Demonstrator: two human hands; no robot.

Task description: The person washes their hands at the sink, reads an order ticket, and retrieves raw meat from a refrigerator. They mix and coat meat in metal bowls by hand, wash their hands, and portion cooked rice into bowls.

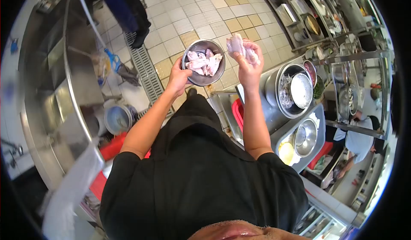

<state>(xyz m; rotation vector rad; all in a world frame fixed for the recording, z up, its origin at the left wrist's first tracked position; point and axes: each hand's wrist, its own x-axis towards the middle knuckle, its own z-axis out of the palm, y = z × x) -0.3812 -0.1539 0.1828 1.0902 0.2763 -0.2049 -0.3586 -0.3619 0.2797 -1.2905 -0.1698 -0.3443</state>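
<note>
My left hand (177,78) grips the rim of a round metal bowl (219,75), with the thumb over its edge. Several pale pink pieces of raw meat (204,64), which look like chicken wings, lie in the bowl. To the right of the bowl, and apart from it, my right hand (250,66) is closed round more raw chicken pieces (236,45), with the thumb across them. Beside my right forearm stands a large metal pot (270,90), with a smaller bowl (301,90) of white contents in it.
A grey tray (319,143) with metal bowls lies at the right, near a red container (237,111). A co-worker (124,8) holds a mop (112,60) at the upper left. Another person (359,139) is at the far right. A metal counter (45,90) runs along the left.
</note>
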